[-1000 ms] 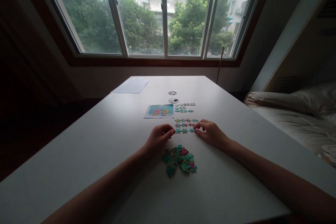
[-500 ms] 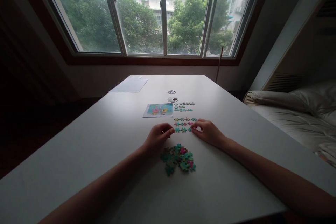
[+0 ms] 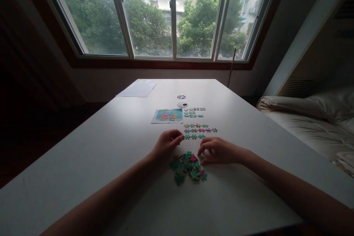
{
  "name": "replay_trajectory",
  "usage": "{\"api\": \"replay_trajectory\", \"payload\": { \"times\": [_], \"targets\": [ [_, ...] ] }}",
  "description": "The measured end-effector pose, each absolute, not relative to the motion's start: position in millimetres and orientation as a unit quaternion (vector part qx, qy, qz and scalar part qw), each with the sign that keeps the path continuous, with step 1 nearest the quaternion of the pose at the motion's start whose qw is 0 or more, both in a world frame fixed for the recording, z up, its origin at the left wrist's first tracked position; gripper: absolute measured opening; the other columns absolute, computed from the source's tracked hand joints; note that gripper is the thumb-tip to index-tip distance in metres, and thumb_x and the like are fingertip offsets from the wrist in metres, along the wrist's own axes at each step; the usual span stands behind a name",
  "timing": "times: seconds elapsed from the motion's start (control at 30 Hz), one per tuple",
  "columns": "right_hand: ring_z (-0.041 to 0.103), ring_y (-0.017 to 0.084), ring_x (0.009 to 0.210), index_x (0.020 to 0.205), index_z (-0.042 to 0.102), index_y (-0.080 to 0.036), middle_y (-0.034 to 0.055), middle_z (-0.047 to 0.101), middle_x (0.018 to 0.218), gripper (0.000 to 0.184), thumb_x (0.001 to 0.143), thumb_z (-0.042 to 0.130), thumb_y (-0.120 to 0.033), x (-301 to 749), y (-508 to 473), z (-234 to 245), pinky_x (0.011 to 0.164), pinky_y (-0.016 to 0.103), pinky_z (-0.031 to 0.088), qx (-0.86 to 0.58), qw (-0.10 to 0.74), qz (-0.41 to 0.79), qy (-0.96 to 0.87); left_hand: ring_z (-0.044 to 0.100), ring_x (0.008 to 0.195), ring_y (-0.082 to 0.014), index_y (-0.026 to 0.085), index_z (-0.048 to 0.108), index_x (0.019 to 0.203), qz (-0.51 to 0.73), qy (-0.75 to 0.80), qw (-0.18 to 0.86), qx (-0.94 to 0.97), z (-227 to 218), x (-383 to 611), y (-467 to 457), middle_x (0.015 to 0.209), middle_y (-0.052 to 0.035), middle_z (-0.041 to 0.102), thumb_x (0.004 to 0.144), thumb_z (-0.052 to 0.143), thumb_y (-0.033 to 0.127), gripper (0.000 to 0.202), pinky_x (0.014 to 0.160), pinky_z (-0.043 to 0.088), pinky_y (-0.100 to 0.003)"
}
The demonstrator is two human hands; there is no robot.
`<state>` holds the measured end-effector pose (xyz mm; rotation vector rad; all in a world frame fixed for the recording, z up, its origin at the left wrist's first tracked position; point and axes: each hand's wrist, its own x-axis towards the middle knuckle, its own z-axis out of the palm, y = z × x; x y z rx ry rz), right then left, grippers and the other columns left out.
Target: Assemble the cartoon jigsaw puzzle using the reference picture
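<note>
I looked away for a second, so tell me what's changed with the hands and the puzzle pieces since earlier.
The right hand has left the right end of the nearest puzzle row and come back toward the person, to the right edge of the loose pile. The end piece there now lies untouched; whether the hand holds another is unclear. The left hand, pile and picture card look unchanged.

On my feed I count 2 hands: L hand [image 3: 168, 141], R hand [image 3: 219, 150]. 3 near rows [image 3: 194, 130] of pcs [image 3: 187, 136]: 4, 5, 3, top to btm. 3 far rows [image 3: 191, 115], pcs too small to count. 1 pile [image 3: 184, 167], qty unclear, pcs overlap. 2 discs [image 3: 182, 105], 1 pic [image 3: 167, 115], 1 table [image 3: 96, 155], 1 window [image 3: 174, 14] w/ 4 panes [image 3: 151, 29], 1 stick [image 3: 231, 68].
</note>
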<state>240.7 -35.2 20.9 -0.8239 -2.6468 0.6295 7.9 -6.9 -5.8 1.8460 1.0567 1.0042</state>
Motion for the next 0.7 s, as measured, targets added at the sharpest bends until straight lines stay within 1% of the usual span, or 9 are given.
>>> {"api": "replay_trajectory", "payload": {
  "times": [0.1,0.23,0.3,0.53,0.63,0.7],
  "targets": [
    [0.05,0.007,0.062,0.09,0.065,-0.019,0.0024,0.058,0.083,0.024,0.076,0.061,-0.037,244.2,-32.8,23.6,0.06,0.019,0.041,-0.295,0.134,0.232,-0.917,0.047,0.053,-0.0109,0.013,0.061,0.069,0.394,0.415,0.385,0.724,-5.9,7.5,-6.6,0.057,0.0016,0.053,0.075,0.054,0.035,0.023,0.051,0.037,-0.021],
    [0.048,0.008,0.06,0.084,0.063,-0.016,0.0004,0.055,0.072,0.032,0.069,0.066,-0.044,245.1,-31.8,24.6,0.054,0.019,0.038,-0.326,0.116,0.223,-0.911,0.047,0.054,-0.0111,0.013,0.061,0.069,0.394,0.417,0.384,0.724,-7.2,7.7,-6.2,0.056,0.0018,0.052,0.075,0.054,0.034,0.023,0.052,0.037,-0.021],
    [0.047,0.009,0.059,0.082,0.062,-0.016,-0.0006,0.054,0.068,0.032,0.067,0.067,-0.044,244.7,-31.2,23.1,0.053,0.02,0.036,-0.341,0.111,0.224,-0.906,0.048,0.055,-0.0114,0.014,0.061,0.069,0.394,0.417,0.383,0.724,-7.7,7.9,-6.1,0.057,0.0017,0.052,0.076,0.054,0.034,0.022,0.052,0.037,-0.021],
    [0.047,0.01,0.064,0.084,0.061,-0.016,-0.0003,0.054,0.073,0.027,0.07,0.065,-0.039,244.4,-32.1,26.2,0.055,0.02,0.037,-0.355,0.081,0.293,-0.884,0.048,0.054,-0.0112,0.013,0.06,0.069,0.392,0.418,0.382,0.725,-4.9,8.3,-7.8,0.057,0.0015,0.052,0.076,0.054,0.035,0.023,0.052,0.037,-0.021],
    [0.046,0.009,0.062,0.092,0.059,-0.017,-0.0015,0.053,0.072,0.031,0.069,0.066,-0.038,244.1,-33.2,30.1,0.054,0.019,0.036,-0.369,0.077,0.306,-0.874,0.048,0.054,-0.0113,0.013,0.06,0.069,0.391,0.419,0.38,0.726,-2.8,9.1,-8.7,0.057,0.0013,0.053,0.076,0.054,0.035,0.023,0.052,0.037,-0.021],
    [0.045,0.009,0.062,0.093,0.059,-0.017,-0.002,0.052,0.071,0.033,0.069,0.066,-0.038,243.9,-33.2,30.8,0.054,0.02,0.036,-0.371,0.077,0.306,-0.874,0.048,0.054,-0.0114,0.013,0.06,0.069,0.391,0.42,0.378,0.727,-1.6,9.6,-9.2,0.057,0.0012,0.053,0.076,0.054,0.035,0.024,0.052,0.037,-0.021]
  ]
}}
